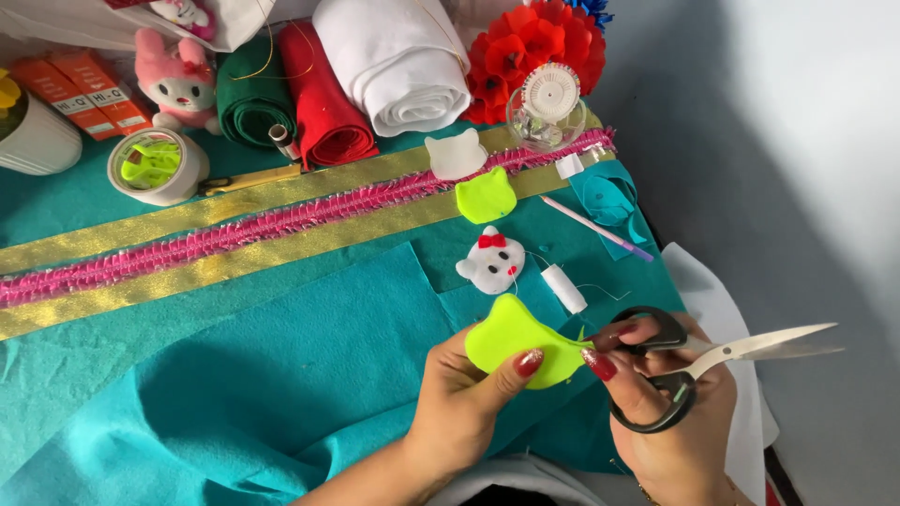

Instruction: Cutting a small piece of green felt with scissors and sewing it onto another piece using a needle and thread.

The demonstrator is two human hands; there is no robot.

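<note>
A neon-yellow felt cat-head cutout (514, 351) is being held just above the teal felt sheet (281, 375) near the front edge of the table, pinched between the thumb and fingers of the left hand (466, 405), whose thumb is lying across the lower face of the piece. The right hand (667, 405) is gripping a pair of black-handled scissors (712, 361), fingers threaded through the loops, while its forefinger is touching the right edge of the cutout; the blades are pointing away to the right, nearly closed and clear of the felt. Just beyond the cutout, a small white cat face with a red bow (492, 262) and a spool of white thread (563, 288) are lying on the teal cloth. Farther back, a second yellow cat shape (487, 195) and a white cat shape (456, 155) are resting beside a pink fringed trim (234, 234) running between gold ribbons (187, 276). Along the far edge, rolls of green, red and white felt (328, 84), a pink plush toy (173, 80), a roll of tape (156, 167), a round pin holder (547, 112) and red fabric flowers (534, 47) are sitting.
</note>
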